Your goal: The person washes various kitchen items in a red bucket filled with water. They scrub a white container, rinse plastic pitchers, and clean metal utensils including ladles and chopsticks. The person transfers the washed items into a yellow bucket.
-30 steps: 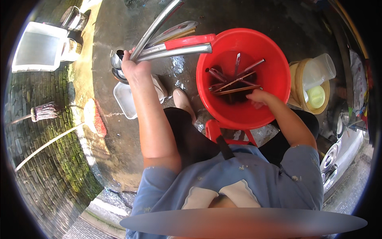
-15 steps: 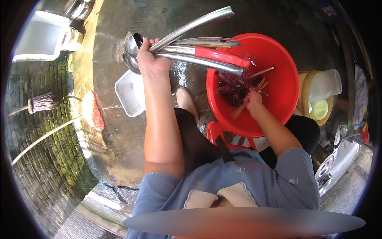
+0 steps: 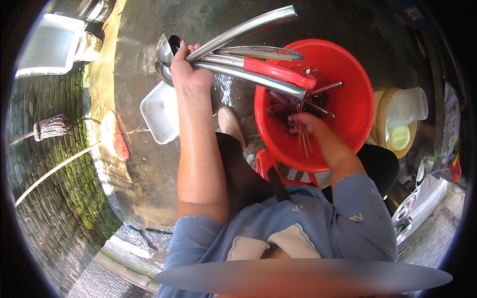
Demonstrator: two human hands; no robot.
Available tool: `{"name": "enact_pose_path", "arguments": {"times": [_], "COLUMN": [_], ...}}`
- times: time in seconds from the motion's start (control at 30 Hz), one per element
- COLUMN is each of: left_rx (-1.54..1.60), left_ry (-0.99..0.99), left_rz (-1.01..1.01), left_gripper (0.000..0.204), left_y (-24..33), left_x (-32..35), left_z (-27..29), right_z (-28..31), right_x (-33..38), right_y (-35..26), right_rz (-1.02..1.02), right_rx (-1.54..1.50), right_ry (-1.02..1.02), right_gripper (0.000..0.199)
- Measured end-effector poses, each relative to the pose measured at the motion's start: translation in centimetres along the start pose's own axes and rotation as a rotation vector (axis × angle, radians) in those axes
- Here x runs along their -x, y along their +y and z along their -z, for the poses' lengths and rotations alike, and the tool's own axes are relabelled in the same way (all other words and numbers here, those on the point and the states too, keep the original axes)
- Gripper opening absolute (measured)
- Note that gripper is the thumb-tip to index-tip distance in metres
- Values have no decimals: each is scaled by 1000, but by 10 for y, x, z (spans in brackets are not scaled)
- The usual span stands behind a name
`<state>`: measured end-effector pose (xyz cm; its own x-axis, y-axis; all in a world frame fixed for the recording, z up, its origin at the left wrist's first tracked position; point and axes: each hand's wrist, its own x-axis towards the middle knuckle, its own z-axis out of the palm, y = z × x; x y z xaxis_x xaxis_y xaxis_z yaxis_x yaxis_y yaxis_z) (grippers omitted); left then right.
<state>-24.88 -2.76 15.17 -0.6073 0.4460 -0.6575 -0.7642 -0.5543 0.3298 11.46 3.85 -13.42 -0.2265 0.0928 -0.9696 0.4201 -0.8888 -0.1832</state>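
My left hand (image 3: pixel 191 74) is closed round a bundle of ladles, raised left of the red basin. Their steel bowls (image 3: pixel 164 57) stick out on the hand's far left side. The shiny handles (image 3: pixel 243 32) fan out to the right, one with a red grip (image 3: pixel 278 72), their ends over the basin's rim. Inside the red basin (image 3: pixel 355 119), my right hand (image 3: pixel 309 123) is closed on several thin chopsticks (image 3: pixel 305 144) that point down toward me. Dark, splashing water lies beneath it. Thin metal handles (image 3: pixel 325 88) lean beside the hand; their other ends are hidden.
A white plastic tub (image 3: pixel 161 114) sits on the wet floor behind my left forearm. Farther left are a mop (image 3: pixel 52 127) and a red broom (image 3: pixel 114 136). A red stool (image 3: pixel 263 161) touches the basin's near side. Right of it stands a clear container (image 3: pixel 407 107) in a yellowish tub.
My right hand has moved left in the basin, and the chopsticks have swung from a slant to nearly straight toward me. My left hand and the ladles have hardly moved.
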Motion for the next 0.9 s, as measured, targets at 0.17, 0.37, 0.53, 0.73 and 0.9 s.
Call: {"name": "enact_pose_path", "arguments": {"times": [0.17, 0.37, 0.53, 0.73, 0.9], "left_rx": [-12, -13, 9, 9, 11], "left_ry": [1, -11, 0, 0, -6], "left_rz": [9, -9, 2, 24, 24], "left_gripper": [17, 18, 17, 16, 16], "left_y": [-4, -4, -6, -9, -8], "left_x": [6, 3, 4, 1, -2], "left_z": [0, 1, 2, 5, 7], "right_z": [-31, -30, -20, 1, -1], "right_x": [34, 194, 262, 205, 186], "right_y": [-18, -33, -54, -73, -79], "right_rz": [-19, 81, 460, 674, 881], "right_rx": [-176, -169, -203, -9, 99], "right_ry": [-95, -310, -378, 43, 212], "right_gripper": [17, 26, 27, 21, 22]}}
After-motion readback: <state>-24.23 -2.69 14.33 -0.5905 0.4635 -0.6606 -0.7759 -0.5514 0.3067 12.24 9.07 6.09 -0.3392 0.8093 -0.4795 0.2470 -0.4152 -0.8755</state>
